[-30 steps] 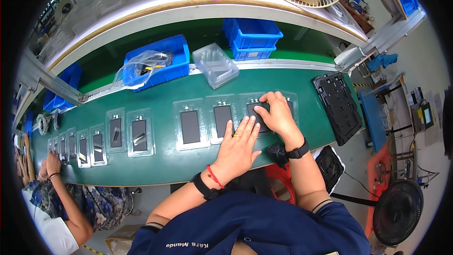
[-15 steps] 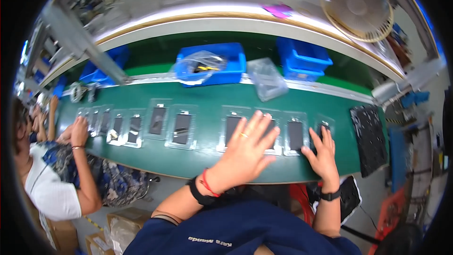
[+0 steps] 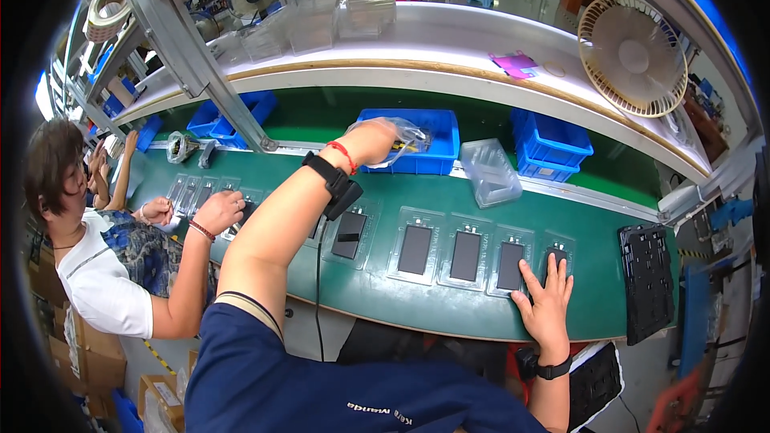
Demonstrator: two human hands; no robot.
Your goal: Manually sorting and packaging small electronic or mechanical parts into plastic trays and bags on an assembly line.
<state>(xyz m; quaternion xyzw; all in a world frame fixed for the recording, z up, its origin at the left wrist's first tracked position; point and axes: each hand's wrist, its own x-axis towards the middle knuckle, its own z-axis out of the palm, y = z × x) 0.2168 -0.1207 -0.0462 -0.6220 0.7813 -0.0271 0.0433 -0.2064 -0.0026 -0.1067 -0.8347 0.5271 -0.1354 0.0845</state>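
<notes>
My left hand reaches across the table to a blue bin, at a clear plastic bag that holds small yellow and dark pieces. Its fingers are turned away and hidden by the hand and the bag. My right hand lies with fingers spread, its fingertips over the dark panel in the rightmost clear plastic tray and the thumb side near the panel beside it. More dark panels lie in clear trays along the row, and one by my left forearm carries a small strip.
Stacked blue bins and an empty clear tray stand at the table's back. A black tray lies at the right end, below a fan on the shelf. A co-worker handles trays at the left.
My left hand has moved from above the middle trays up and left to the bag in the blue bin. My right hand stays over the rightmost trays. The head view has shifted.
</notes>
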